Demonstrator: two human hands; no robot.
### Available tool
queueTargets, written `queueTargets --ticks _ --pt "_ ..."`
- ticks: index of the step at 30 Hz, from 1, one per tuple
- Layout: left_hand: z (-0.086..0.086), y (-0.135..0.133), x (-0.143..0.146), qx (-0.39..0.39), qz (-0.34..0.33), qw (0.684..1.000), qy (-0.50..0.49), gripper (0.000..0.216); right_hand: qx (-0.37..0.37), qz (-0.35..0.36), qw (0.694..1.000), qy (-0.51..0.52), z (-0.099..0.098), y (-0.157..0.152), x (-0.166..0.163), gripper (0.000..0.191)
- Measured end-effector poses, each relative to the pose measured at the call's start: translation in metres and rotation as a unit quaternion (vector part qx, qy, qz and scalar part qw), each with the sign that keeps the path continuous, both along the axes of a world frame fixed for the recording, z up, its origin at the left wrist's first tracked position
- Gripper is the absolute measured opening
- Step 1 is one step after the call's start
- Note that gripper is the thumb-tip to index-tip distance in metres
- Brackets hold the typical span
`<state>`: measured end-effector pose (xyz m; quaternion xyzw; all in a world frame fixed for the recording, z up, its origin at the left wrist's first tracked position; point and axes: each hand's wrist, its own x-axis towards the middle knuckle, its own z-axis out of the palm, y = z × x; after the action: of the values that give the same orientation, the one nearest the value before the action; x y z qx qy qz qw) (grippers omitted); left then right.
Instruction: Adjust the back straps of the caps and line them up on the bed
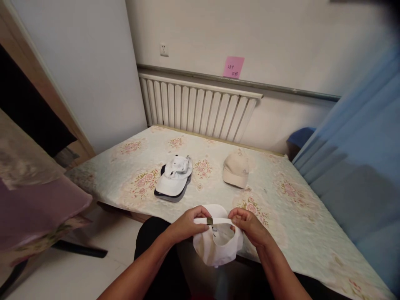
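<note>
A white baseball cap (215, 254) is held between my two hands over the near edge of the bed, its back strap turned up toward me. My left hand (190, 223) pinches the strap beside its small dark metal buckle (209, 221). On the other side, the fingers of my right hand (250, 225) grip the strap's right end. Through the cap's back opening some dark marking shows inside. Beyond my left hand lies a stack of caps (175, 179), a white one on top of darker ones. A beige cap (236, 170) rests alone farther right.
A floral sheet covers the bed (212, 146). Behind it stand a white radiator (200, 106) and a wall with a pink note (233, 67). A blue curtain (359, 158) hangs at the right; draped cloths (37, 200) and a chair leg (79, 248) are at the left.
</note>
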<state>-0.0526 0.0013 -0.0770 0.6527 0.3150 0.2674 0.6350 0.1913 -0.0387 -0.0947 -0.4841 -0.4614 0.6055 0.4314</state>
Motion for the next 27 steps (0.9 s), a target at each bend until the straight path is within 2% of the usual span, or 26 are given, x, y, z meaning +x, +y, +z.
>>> queueTargets --ticks 8,18,27 --pt "-0.0030 0.0046 0.0017 -0.098 -0.032 0.994 -0.023 0.028 0.001 0.010 1.000 0.011 0.0009 0.0023 -0.0005 0.024" --pt "-0.0018 0.0084 0.0051 -0.132 -0.049 0.990 -0.029 0.026 0.004 0.017 1.000 0.011 -0.0031 0.0000 0.0032 0.023" --pt "-0.0076 0.0090 0.0074 -0.133 -0.024 0.990 -0.037 0.022 0.005 0.014 1.000 0.011 0.0000 0.0012 0.0021 0.022"
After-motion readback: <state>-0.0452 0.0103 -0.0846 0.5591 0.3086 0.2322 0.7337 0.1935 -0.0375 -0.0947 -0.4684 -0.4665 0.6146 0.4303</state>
